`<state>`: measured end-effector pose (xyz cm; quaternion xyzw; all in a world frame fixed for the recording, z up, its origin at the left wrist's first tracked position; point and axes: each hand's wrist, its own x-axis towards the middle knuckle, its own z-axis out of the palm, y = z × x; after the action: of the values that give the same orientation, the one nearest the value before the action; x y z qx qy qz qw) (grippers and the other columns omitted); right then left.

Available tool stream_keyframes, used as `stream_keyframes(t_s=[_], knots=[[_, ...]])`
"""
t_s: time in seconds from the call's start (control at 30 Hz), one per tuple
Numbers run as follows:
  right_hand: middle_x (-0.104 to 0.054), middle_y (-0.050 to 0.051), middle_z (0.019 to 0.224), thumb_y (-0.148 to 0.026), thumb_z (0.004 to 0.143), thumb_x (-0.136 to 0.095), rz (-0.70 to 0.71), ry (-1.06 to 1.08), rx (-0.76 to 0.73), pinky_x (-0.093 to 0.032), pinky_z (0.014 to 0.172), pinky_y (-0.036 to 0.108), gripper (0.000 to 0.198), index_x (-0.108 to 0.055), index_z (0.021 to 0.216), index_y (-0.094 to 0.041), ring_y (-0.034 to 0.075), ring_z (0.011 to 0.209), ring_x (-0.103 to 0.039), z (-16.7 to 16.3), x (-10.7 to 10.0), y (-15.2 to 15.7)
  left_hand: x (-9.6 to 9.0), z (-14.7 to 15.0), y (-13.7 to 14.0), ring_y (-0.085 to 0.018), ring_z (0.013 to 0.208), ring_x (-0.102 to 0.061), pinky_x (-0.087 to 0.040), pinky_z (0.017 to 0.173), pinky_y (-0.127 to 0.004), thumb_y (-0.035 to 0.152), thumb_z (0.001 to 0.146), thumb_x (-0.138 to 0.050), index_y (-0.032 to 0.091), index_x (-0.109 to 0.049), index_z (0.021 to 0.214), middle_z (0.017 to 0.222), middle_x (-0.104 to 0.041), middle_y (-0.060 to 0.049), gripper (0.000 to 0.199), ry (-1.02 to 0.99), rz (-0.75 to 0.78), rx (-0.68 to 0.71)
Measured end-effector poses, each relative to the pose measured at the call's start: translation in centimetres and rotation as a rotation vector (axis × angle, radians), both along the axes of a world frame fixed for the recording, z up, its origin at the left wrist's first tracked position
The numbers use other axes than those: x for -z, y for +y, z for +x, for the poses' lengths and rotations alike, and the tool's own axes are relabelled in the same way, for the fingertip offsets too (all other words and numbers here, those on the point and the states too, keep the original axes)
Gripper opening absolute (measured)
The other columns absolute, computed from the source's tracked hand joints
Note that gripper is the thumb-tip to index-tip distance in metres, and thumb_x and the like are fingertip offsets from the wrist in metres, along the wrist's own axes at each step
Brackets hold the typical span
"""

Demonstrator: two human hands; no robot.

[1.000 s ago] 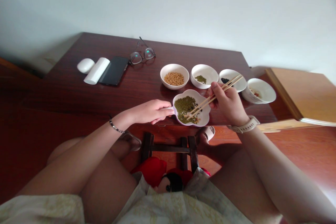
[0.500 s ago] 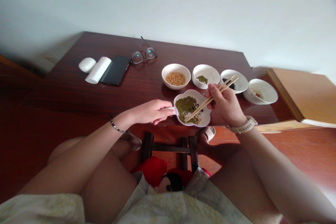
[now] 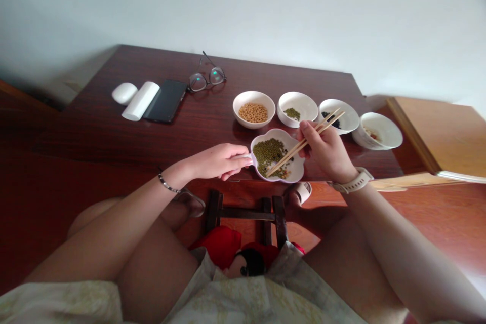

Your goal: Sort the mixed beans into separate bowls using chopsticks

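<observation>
My left hand (image 3: 227, 161) is closed round the short handle of a white flower-shaped bowl (image 3: 298, 168) with a pale purple rim, at the table's front edge. Inside it lie green mung beans (image 3: 269, 152), with some dark and reddish bits among them. A pair of wooden chopsticks (image 3: 291, 154) is gripped in my right hand (image 3: 325, 148), their tips down among the beans near the bowl's front side. Behind stand a bowl of yellow soybeans (image 3: 252, 112), a bowl with a few mung beans (image 3: 292, 114), and a bowl of black beans (image 3: 331, 119), partly hidden by the chopsticks.
At the far right of the row, a white bowl (image 3: 386, 134) holds some reddish and pale pieces. Eyeglasses (image 3: 207, 80), a dark flat phone-like device (image 3: 165, 101), a white case (image 3: 141, 101) and a white rounded object (image 3: 124, 93) lie left. A wooden cabinet (image 3: 440, 134) adjoins the table.
Almost everything stays in place. The chopstick tips have shifted very slightly left within the flower-shaped bowl; both hands keep their holds.
</observation>
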<state>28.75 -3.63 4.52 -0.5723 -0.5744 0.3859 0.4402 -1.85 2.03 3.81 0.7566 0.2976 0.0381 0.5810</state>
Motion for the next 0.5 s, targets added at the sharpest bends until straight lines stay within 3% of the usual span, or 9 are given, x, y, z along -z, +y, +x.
stream_keyframes(t_s=[0.5], knots=[[-0.059,-0.001,0.055,-0.074,0.105,-0.062,0.011,-0.010,-0.012,-0.033,0.046,0.031,0.055,-0.063,0.081,-0.025,0.014,0.047,-0.050,-0.20,-0.16,0.02,0.00,-0.06,-0.01,-0.012,0.056,-0.059,-0.044,0.056,-0.025,0.057,0.110,-0.058,0.022,-0.056,0.089,0.071,-0.062,0.002,0.041,-0.013,0.017,0.005]])
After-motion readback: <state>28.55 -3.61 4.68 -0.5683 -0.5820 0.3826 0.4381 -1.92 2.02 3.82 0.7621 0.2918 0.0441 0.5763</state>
